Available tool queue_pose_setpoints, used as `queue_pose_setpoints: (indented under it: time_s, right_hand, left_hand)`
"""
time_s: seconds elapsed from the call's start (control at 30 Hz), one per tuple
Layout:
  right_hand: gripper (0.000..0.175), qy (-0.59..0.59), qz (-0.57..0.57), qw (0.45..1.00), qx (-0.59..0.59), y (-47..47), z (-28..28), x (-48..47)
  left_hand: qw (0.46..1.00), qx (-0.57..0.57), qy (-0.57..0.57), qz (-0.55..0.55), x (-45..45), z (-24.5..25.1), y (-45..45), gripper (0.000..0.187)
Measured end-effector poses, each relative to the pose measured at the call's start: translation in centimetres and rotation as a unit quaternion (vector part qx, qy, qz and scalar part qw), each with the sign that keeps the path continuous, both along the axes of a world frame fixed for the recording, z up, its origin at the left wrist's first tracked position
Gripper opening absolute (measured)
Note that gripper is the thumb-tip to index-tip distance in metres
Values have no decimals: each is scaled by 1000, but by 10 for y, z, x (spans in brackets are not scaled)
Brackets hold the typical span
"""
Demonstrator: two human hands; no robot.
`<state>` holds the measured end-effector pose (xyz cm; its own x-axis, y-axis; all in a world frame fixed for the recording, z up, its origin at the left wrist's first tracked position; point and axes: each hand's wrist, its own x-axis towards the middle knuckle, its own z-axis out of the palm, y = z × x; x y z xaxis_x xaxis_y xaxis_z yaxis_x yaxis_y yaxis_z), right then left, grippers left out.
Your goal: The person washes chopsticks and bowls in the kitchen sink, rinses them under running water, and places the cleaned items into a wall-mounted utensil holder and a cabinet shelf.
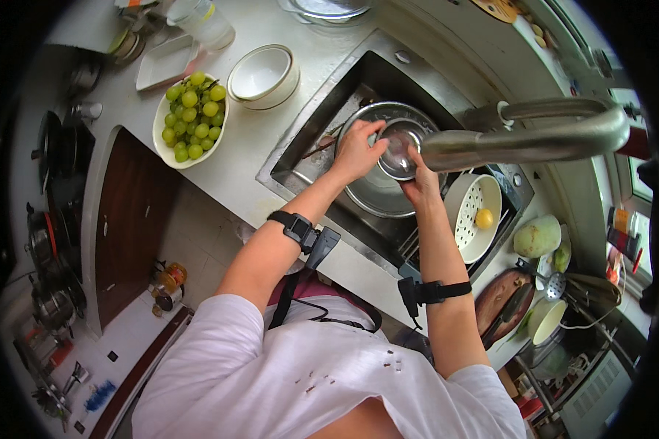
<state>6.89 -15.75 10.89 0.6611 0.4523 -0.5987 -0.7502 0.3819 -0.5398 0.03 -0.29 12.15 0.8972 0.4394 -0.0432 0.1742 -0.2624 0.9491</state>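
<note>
Over the sink (357, 90), my right hand (422, 181) holds a small shiny bowl (400, 153) by its side, thumb at the rim. On the bowl's other side is my left hand (358, 151), with thumb and fingertips at the rim. Whether the left hand grips the bowl or only touches it is unclear. Beneath both hands a wide round metal basin (370, 195) sits in the sink, partly hidden by them. The thick metal faucet (527, 145) reaches in from the right, its end overlapping the small bowl in this view.
A cream colander (467, 244) holding a yellow round item (484, 218) stands in the sink's right side. Green grapes (193, 118) fill a white bowl left of the sink, near stacked white bowls (263, 77). At right, a knife (510, 307) lies on a round cutting board (486, 296).
</note>
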Motion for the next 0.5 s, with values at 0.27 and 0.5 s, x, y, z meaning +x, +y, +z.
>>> queue_pose_setpoints:
  time_s: [0.27,0.5]
  right_hand:
    - [50,-269,62,799,-535,-18,-38,7]
    - [63,-477,198,655,-551,-12,-57,-15]
  left_hand:
    - [930,262,250,-61,-22,-94,69,21]
    - [915,297,235,-138,-3,-128,73,20]
